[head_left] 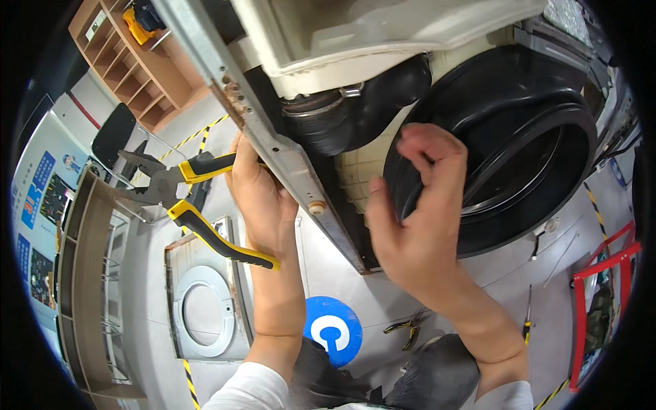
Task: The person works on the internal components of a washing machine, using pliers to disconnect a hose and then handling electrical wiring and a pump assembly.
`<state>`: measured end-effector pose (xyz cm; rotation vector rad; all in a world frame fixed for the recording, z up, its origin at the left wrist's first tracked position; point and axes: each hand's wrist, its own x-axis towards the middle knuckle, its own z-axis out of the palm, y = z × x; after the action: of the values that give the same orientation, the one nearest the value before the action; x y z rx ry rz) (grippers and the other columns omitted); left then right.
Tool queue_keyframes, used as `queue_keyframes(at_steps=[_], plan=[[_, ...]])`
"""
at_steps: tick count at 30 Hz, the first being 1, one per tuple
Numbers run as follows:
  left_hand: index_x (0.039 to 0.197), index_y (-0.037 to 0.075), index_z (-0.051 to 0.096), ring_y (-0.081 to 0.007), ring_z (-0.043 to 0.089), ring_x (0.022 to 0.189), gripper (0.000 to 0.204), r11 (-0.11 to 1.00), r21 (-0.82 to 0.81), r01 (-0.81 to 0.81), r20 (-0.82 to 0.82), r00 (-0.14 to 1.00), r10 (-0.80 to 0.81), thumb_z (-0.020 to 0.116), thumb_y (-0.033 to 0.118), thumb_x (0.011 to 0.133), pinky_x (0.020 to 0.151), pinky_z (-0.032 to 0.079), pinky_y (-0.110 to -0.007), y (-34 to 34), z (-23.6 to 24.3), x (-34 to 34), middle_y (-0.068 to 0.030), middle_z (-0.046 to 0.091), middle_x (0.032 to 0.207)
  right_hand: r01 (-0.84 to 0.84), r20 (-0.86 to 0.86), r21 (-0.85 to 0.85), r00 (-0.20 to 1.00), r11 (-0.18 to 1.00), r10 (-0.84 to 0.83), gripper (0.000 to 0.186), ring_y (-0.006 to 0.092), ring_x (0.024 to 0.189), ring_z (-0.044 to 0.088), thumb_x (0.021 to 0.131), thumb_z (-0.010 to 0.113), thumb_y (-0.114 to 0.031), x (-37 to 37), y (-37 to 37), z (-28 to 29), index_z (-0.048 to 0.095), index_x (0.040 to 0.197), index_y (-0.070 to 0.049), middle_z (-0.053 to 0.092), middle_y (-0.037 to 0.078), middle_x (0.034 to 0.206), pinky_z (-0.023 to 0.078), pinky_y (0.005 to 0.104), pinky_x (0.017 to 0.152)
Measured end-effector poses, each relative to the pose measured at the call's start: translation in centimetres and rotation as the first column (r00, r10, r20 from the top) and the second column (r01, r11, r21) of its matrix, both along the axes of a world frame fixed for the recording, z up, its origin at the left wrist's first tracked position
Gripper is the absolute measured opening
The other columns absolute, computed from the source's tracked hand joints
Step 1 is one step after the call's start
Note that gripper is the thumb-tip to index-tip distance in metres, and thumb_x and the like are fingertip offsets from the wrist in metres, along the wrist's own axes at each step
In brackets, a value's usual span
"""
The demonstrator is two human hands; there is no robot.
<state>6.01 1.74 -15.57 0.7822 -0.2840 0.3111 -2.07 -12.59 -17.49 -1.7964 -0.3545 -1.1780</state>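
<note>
My left hand (263, 195) is closed round one handle of a pair of combination pliers (162, 186) with black and yellow grips. Their jaws point left and the handles are spread apart. That hand is beside the upright metal frame (290, 160) of an opened washing machine, its fingers partly hidden. My right hand (430, 225) is raised in front of the black rubber door gasket (506, 89), fingers curled and thumb apart, with nothing visible between them. Whether it touches the gasket I cannot tell. A black rubber hose (396, 89) with a metal clamp hangs under a cream plastic housing (342, 51).
On the floor lie a panel with a pale ring (205, 311), a second pair of pliers (412, 335) and a screwdriver (528, 318). A red metal frame (581, 328) stands at right. Shelves (85, 273) and a black chair (119, 137) are at left.
</note>
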Motion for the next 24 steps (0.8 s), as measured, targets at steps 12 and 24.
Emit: queue_keyframes(at_steps=[12, 24], plan=[[0.069, 0.01, 0.052, -0.0053, 0.037, 0.052, 0.026, 0.994, 0.06, 0.095, -0.046, 0.995, -0.092, 0.058, 0.016, 0.093, 0.047, 0.029, -0.02, 0.1, 0.6, 0.1, 0.0027, 0.047, 0.063, -0.069, -0.171, 0.625, 0.96, 0.778, 0.222, 0.029, 0.0117, 0.087, 0.049, 0.095, 0.063, -0.016, 2.0, 1.3, 3.0, 0.053, 0.11, 0.006, 0.054, 0.007, 0.094, 0.041, 0.0249, 0.082], [0.07, 0.009, 0.055, -0.0094, 0.04, 0.053, 0.025, 0.959, 0.015, 0.284, -0.039, 0.958, -0.284, 0.065, 0.02, 0.089, 0.051, 0.032, -0.026, 1.3, 0.4, 0.7, 0.0009, 0.048, 0.064, -0.048, -0.125, 0.803, 0.961, 0.593, 0.247, 0.018, 0.0082, 0.071, 0.047, 0.098, 0.061, -0.022, 3.3, 1.7, 4.2, 0.058, 0.087, -0.008, 0.049, -0.004, 0.075, 0.046, 0.0281, 0.076]])
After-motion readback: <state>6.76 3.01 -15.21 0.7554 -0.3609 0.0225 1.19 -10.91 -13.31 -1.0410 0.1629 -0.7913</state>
